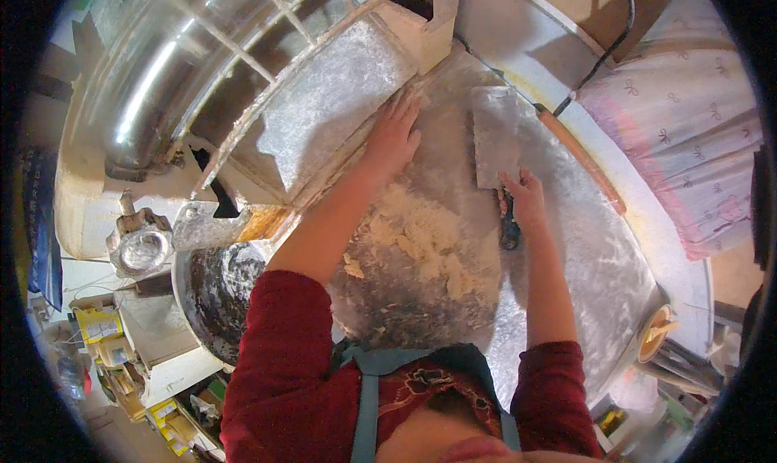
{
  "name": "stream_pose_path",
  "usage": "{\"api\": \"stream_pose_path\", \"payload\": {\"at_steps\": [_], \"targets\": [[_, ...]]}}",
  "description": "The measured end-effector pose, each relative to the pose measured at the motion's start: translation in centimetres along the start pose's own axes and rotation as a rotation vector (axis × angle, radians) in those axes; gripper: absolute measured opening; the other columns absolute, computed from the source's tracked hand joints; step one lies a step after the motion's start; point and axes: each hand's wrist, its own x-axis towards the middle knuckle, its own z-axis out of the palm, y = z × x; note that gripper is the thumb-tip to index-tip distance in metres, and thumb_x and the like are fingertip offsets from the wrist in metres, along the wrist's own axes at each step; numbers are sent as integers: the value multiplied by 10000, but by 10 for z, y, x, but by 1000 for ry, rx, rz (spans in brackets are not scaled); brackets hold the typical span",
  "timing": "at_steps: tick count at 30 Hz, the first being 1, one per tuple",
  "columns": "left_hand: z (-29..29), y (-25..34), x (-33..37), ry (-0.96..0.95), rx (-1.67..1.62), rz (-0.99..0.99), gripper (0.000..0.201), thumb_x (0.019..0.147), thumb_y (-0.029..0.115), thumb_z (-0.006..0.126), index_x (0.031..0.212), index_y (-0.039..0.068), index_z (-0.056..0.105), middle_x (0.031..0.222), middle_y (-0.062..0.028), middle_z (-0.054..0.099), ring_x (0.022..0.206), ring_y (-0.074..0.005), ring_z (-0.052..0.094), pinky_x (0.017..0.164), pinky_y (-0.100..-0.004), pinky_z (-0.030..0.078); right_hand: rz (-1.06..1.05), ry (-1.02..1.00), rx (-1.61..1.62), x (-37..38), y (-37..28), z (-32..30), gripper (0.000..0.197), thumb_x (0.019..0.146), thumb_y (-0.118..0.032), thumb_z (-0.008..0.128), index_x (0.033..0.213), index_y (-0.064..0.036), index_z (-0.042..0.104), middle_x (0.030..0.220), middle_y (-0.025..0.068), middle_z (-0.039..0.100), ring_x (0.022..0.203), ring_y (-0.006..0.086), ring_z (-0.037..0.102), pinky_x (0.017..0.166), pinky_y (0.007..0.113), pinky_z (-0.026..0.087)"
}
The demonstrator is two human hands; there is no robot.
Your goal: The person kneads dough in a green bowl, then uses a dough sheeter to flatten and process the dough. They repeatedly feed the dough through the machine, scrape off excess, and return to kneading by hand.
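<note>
My left hand [393, 137] lies with its fingers stretched out along the lower edge of the machine's floury metal plate [336, 99]. It holds nothing that I can see. In my right hand [526, 197] is a scraper [494, 131] with a wide rectangular metal blade and a dark handle. The fingers close round it where blade and handle meet, and the blade points away from me, over the table. Between my arms, crumbly pale dough [429, 244] is scattered over the flour-dusted metal tabletop [575, 293].
A large machine with a shiny roller [166, 70] behind guard bars fills the far left. Below it stands a dark round bowl [214, 293]. A wooden rolling pin [583, 162] lies along the right rim, near a patterned cloth [672, 115]. A small tub [654, 335] sits lower right.
</note>
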Motion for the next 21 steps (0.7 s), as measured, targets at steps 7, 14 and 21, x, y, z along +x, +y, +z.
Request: {"api": "stream_pose_path", "payload": {"at_steps": [7,14,21], "targets": [[-3,-2,-45,-265,-365,45,479,869,200,482,1317,40,427,1397,-168,370,1308,-328,312,1089,-402,246,23,17,-59,0,-13,6,168,843,-167,619,816,-42,512,578,55,521,388,139,453,351,285,359],[-64,-7,-218,23,-468,-164,376,876,184,478,1219,41,530,1295,-160,490,1250,-329,403,1048,-409,301,86,-34,-154,14,-30,12,184,837,-191,619,808,-31,532,581,66,533,421,148,488,385,295,382],[-85,72,-225,9,-635,-391,306,875,148,525,1156,32,565,1198,-130,565,1098,-272,533,917,-324,418,-223,-255,-808,-25,-39,77,208,805,-149,598,930,6,538,696,160,594,667,302,601,619,435,452]]}}
